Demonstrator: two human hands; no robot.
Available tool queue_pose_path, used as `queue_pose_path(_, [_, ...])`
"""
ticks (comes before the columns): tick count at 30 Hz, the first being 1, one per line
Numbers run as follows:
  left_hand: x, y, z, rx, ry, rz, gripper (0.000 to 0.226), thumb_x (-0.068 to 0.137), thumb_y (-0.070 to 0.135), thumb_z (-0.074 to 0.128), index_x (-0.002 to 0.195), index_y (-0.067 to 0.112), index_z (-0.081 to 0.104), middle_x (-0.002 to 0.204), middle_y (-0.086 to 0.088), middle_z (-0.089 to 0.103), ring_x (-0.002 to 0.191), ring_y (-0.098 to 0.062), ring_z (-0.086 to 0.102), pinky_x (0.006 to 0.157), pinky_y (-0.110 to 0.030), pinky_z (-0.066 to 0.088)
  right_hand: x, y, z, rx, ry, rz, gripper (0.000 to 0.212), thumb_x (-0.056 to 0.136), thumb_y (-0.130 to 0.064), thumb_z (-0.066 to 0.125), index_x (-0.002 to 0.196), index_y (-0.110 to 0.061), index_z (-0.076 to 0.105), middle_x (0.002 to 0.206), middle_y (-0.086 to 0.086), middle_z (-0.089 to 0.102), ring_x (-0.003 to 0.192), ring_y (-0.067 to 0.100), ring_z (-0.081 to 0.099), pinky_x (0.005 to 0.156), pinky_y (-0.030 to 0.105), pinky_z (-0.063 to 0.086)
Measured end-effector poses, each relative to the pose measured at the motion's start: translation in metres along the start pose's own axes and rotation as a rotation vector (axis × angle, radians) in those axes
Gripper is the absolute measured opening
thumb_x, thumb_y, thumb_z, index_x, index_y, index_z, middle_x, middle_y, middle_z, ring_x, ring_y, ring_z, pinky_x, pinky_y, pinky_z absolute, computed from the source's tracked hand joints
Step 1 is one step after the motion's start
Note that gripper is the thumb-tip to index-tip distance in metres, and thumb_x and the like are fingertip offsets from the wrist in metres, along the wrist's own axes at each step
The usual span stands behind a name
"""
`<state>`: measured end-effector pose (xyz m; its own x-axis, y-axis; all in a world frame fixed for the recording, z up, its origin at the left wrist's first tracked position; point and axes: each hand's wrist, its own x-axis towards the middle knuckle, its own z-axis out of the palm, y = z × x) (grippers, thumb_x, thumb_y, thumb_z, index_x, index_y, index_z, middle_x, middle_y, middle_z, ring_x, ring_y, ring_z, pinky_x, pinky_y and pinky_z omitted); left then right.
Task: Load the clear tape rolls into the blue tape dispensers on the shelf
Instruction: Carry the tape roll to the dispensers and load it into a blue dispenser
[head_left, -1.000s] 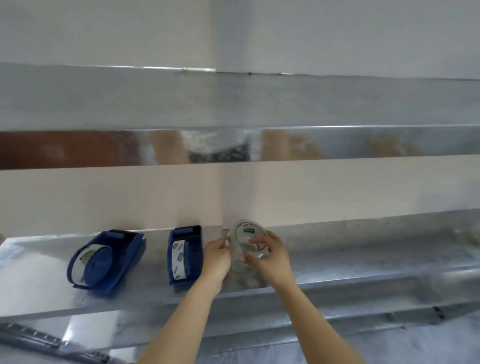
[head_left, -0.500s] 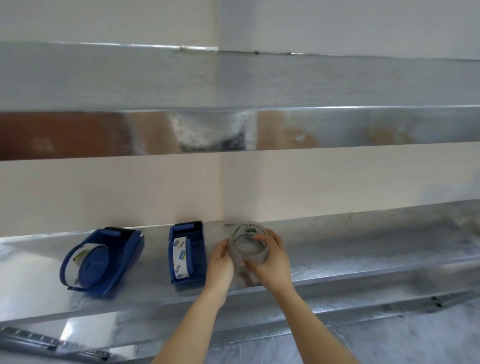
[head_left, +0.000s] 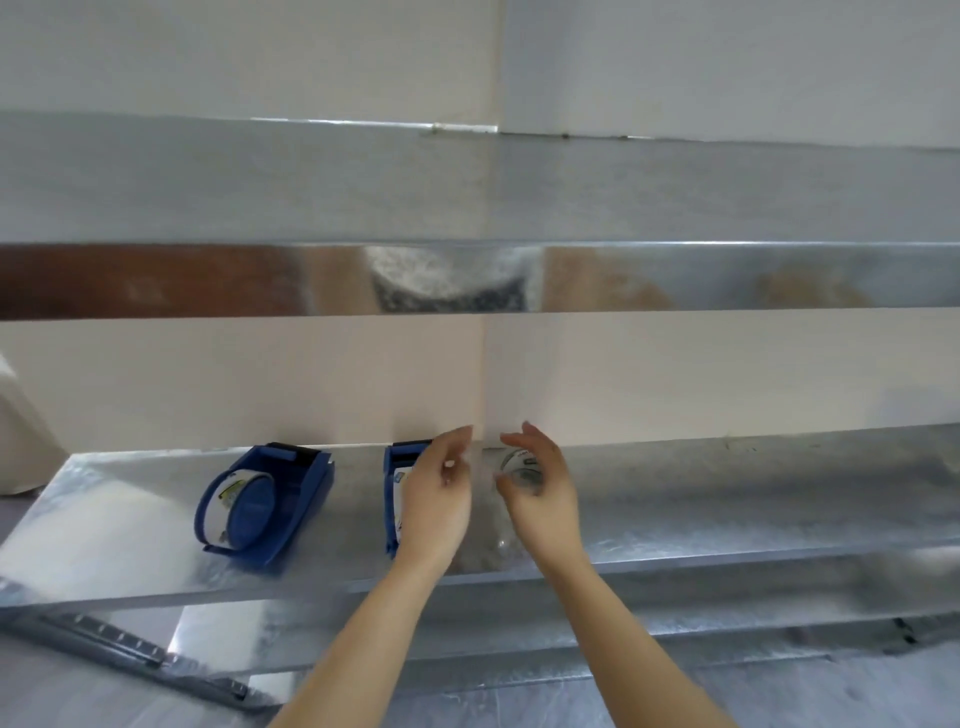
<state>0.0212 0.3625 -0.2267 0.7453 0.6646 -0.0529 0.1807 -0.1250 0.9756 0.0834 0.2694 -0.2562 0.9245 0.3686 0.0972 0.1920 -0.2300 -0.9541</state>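
Two blue tape dispensers sit on the metal shelf (head_left: 727, 499). The left dispenser (head_left: 270, 506) lies on its side with a roll in it. My left hand (head_left: 436, 504) partly hides the second dispenser (head_left: 396, 470), which shows a white-labelled roll. That hand hovers with loosely curled fingers, and I see nothing between them. Just to the right, my right hand (head_left: 543, 493) grips a clear tape roll (head_left: 519, 465) from the side, index finger above and thumb below. The roll is held just above the shelf, close to the back wall.
A second metal shelf (head_left: 467, 208) runs overhead, its shiny front lip hanging above my hands. A white object (head_left: 15, 431) stands at the far left edge. Bare shelf surface stretches away to the right of my right hand.
My left hand has let go of the clear roll and drawn left over the second dispenser. The right hand alone holds the roll now. The view has tilted down slightly.
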Motion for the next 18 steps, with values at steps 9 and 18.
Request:
queue_pose_path(9, [0.01, -0.038, -0.064, -0.176, 0.261, -0.285, 0.016, 0.093, 0.015, 0.047, 0.104, 0.006, 0.054, 0.098, -0.014, 0.06, 0.086, -0.021, 0.055, 0.08, -0.042, 0.046, -0.015, -0.014, 0.069, 0.214, -0.25, 0.291, 0.032, 0.095, -0.015, 0.052, 0.126, -0.019, 0.05, 0.12, -0.007, 0.057, 0.109, 0.007, 0.055, 0.075, 0.0, 0.041])
queue_pose_path(18, [0.006, -0.058, -0.064, -0.369, 0.036, -0.507, 0.032, 0.094, 0.033, 0.048, 0.112, 0.012, 0.065, 0.105, -0.013, 0.071, 0.099, -0.028, 0.066, 0.088, -0.042, 0.052, -0.011, -0.003, 0.094, 0.216, -0.279, 0.539, 0.05, 0.094, -0.034, 0.051, 0.14, -0.018, 0.036, 0.128, -0.002, 0.053, 0.112, 0.015, 0.054, 0.102, 0.032, 0.042])
